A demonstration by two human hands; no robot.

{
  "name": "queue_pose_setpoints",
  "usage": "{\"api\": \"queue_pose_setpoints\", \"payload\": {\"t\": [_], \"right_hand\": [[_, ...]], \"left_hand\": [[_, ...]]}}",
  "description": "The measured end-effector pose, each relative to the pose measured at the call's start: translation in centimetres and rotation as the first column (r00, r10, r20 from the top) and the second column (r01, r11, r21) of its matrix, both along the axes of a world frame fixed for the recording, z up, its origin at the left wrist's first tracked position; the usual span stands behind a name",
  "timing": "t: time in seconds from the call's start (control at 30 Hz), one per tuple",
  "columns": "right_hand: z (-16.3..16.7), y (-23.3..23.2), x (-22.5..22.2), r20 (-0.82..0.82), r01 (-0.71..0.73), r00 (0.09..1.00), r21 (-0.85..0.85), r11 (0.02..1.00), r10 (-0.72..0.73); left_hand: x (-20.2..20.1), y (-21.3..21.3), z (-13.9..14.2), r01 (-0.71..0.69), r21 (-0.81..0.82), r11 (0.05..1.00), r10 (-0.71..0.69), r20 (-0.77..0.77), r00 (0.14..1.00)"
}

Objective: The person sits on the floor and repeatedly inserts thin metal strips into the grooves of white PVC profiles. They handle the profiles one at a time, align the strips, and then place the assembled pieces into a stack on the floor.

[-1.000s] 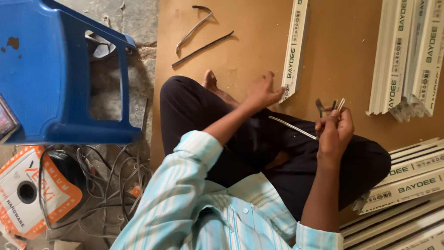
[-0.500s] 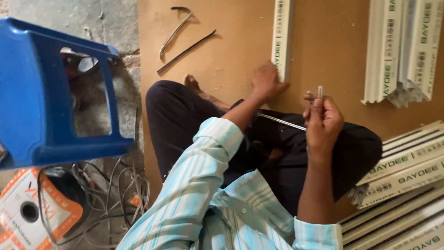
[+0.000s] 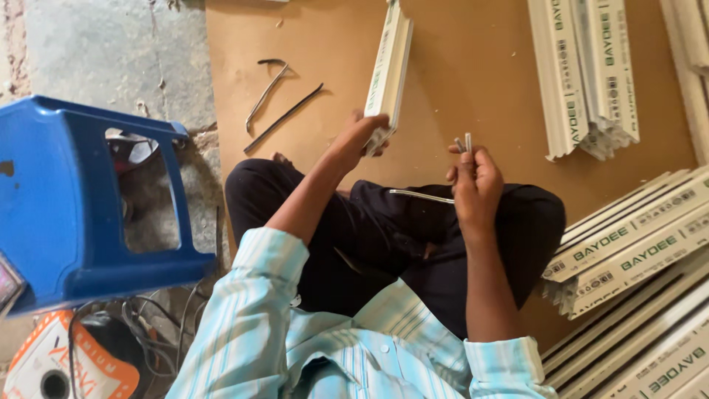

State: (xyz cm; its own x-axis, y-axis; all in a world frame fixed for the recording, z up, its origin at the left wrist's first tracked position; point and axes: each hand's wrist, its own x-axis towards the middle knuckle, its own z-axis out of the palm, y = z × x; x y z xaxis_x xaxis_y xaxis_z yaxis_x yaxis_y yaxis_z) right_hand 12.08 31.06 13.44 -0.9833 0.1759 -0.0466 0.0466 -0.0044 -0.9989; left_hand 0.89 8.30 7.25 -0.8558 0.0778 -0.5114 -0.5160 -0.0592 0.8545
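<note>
Fingers of my left hand (image 3: 354, 140) wrap the end of a white plastic channel (image 3: 389, 70) lying on the board (image 3: 473, 59); it looks light, stiff. My right hand (image 3: 473, 185) pinches small metal pins (image 3: 464, 142).

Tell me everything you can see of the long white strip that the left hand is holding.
The white strip is a long, narrow channel-shaped length, plastic by its look, with green print along one face. It lies on the brown board, running away from the person toward the picture's top edge, where it is cut off. The left hand grips its near end, which looks slightly lifted. Nothing else touches it; the right hand holds small metal pieces apart from it.
</note>
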Motion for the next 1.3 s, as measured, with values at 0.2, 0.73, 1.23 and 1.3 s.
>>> {"api": "queue_pose_setpoints", "payload": {"t": [0.2,0.73,1.23,1.3], "right_hand": [[-2.8,0.6,-0.9,0.064,0.078,0.995,-0.005,0.997,-0.078],[-10.9,-10.6,-7.8,0.441,-0.053,0.837,-0.523,0.851,0.324],[-6.4,-12.5,-4.8,0.206,-0.067,0.844,-0.876,0.478,0.495],[-6.7,-12.1,-4.8,0.22,-0.016,0.785,-0.927,0.374,0.579]], "left_hand": [[4.2,-0.7,1.1,0.085,-0.205,0.975,-0.073,0.065,0.995],[8.3,-1.0,-4.8,-0.039,-0.43,0.902,-0.208,-0.511,0.834],[2.3,-3.2,-1.6,-0.072,0.441,0.895,0.017,0.128,0.992],[2.8,-3.1,-0.9,-0.107,0.554,0.826,0.014,0.17,0.985]]}}
